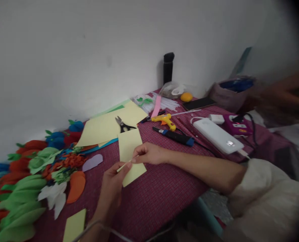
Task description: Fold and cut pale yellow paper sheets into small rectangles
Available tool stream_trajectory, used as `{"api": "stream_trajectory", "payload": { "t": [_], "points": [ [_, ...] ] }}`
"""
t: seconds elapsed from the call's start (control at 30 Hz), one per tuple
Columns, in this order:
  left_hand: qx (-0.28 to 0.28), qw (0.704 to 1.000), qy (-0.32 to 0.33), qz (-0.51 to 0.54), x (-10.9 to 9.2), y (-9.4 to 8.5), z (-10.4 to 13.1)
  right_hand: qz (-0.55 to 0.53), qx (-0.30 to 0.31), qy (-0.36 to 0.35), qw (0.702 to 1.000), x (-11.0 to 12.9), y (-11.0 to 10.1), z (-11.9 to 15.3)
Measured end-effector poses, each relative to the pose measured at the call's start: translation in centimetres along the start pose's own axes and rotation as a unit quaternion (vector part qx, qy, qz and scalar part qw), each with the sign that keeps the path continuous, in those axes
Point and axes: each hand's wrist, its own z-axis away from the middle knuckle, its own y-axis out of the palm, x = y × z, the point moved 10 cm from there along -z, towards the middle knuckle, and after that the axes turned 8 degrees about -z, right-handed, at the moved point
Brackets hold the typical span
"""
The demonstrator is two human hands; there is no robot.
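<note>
My left hand (113,183) and my right hand (149,154) meet near the table's front edge. Between their pinched fingertips is a small pale yellow piece (124,166), seen nearly edge-on; whether it is paper or felt I cannot tell. Beneath the fingers lies a long pale yellow strip (129,143) with creased sections. Just beyond it, black-handled scissors (124,125) rest partly on large pale yellow sheets (101,126). Another yellow piece (75,226) lies by my left forearm.
Colourful felt-like shapes (25,191) crowd the left side. A yellow glue gun (164,120), a blue-black cutter-like tool (176,136), a white power bank (216,134) and a purple power strip (237,127) lie to the right. A black bottle (167,69) stands by the wall.
</note>
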Motion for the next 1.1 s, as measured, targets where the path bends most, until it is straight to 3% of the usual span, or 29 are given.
{"api": "stream_trajectory", "payload": {
  "t": [0.23, 0.43, 0.6, 0.83, 1.0, 1.1],
  "points": [
    [0.003, 1.0, 0.01, -0.007, -0.2, 0.2, 0.0, 0.001, -0.028, 0.023, 0.999, -0.4, -0.6, 0.2],
    [0.049, 0.998, 0.013, -0.045, -0.3, 0.9, -0.1, 0.006, -0.022, 0.031, 0.999, -0.6, -0.3, 0.4],
    [0.06, 0.993, 0.062, -0.076, -1.4, 0.9, 0.0, 0.026, -0.021, 0.051, 0.998, -0.5, 0.0, 0.6],
    [0.031, 0.991, 0.097, -0.088, -3.0, -1.0, -0.2, -0.034, -0.052, 0.062, 0.996, 0.1, -1.9, 0.6],
    [-0.054, 0.989, 0.119, -0.062, -4.1, -3.4, -0.3, -0.076, -0.089, 0.044, 0.992, 0.4, -3.6, 0.7],
    [-0.018, 0.991, 0.118, -0.067, -3.8, -1.9, -0.1, -0.056, -0.066, 0.049, 0.995, 0.2, -2.5, 0.7]
  ]
}}
